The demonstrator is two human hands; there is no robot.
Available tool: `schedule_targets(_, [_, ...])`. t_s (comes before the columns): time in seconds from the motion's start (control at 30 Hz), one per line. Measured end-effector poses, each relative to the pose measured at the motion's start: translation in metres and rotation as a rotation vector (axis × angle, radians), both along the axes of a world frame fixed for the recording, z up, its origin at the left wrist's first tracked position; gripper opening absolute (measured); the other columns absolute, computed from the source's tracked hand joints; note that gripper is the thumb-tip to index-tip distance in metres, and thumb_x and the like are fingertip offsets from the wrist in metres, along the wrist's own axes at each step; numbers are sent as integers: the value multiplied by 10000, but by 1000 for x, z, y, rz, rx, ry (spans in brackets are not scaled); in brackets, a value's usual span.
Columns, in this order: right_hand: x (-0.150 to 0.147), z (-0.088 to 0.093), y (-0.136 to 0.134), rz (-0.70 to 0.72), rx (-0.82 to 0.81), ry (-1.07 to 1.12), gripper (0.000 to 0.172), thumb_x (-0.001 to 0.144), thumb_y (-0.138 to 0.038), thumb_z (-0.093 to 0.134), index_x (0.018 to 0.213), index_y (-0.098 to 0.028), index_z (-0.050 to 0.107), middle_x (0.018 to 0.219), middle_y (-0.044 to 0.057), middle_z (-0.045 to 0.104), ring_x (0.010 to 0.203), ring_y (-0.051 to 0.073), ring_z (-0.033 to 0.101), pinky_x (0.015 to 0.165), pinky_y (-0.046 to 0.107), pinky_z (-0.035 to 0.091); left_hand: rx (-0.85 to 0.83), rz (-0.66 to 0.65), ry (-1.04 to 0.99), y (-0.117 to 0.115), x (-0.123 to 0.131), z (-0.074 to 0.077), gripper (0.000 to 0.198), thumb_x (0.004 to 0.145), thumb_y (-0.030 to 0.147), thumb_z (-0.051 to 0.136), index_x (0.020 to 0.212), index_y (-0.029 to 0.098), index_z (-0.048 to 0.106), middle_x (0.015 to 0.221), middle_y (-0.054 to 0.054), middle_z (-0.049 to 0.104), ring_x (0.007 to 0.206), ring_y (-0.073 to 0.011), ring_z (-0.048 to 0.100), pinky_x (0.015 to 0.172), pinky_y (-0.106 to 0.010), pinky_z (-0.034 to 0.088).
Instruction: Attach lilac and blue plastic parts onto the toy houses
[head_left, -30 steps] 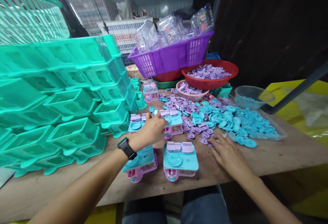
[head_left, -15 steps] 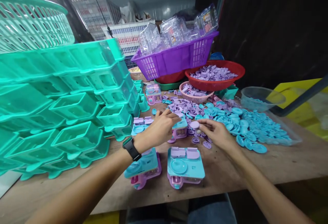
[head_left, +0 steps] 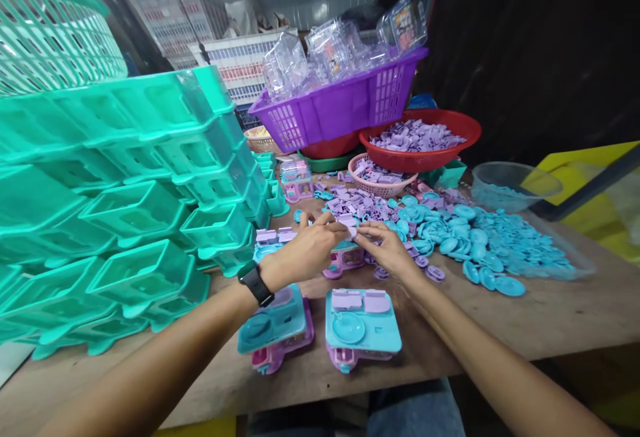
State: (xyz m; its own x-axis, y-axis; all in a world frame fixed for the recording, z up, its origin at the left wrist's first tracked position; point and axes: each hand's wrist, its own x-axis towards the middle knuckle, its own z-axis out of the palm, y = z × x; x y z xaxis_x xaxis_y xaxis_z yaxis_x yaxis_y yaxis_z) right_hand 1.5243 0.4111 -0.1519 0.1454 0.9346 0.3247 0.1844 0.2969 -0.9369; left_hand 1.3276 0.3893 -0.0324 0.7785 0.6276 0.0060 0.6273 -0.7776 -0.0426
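Note:
My left hand [head_left: 305, 250], with a black watch on its wrist, and my right hand [head_left: 385, 247] meet over a small blue-and-purple toy unit [head_left: 345, 257] in the middle of the wooden table [head_left: 550, 310]. Both hands pinch a small purple disc [head_left: 351, 231] between their fingertips, just above the toy. Two more toy units lie nearer me: one tilted [head_left: 275, 327] under my left wrist, one flat with a blue dish on top [head_left: 361, 327].
Stacked teal plastic housings [head_left: 125, 204] fill the left. A purple basket [head_left: 340, 110] of clear shells, a red bowl [head_left: 425, 140] and a pink basket [head_left: 377, 177] of purple parts stand behind. Loose blue discs [head_left: 480, 240] and purple pieces [head_left: 360, 207] spread to the right.
My right hand lifted off the table with a purple disc and moved left to meet my left hand over the toy unit. My left hand stayed at that unit.

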Motion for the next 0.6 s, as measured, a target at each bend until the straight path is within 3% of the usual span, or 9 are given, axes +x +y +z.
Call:
schedule_targets(0.37, [16,10,2,98,-1,-54,376,614,-578,776,811,-260,816,1054,113,680,1049,281,612,974,468,500,-3,-30,-21,0,9,-7,540,830,-47,385,1273,137,632,1372,-78,647,1220,-291,490,962,-518,370])
schedule_targets(0.6, [21,11,4,143,-16,-87,385,621,-587,788,784,-238,806,989,96,680,1014,277,612,1006,469,466,-7,-27,-32,0,9,-12,593,822,-63,376,1328,146,604,1389,-92,639,1207,-288,498,939,-503,372])
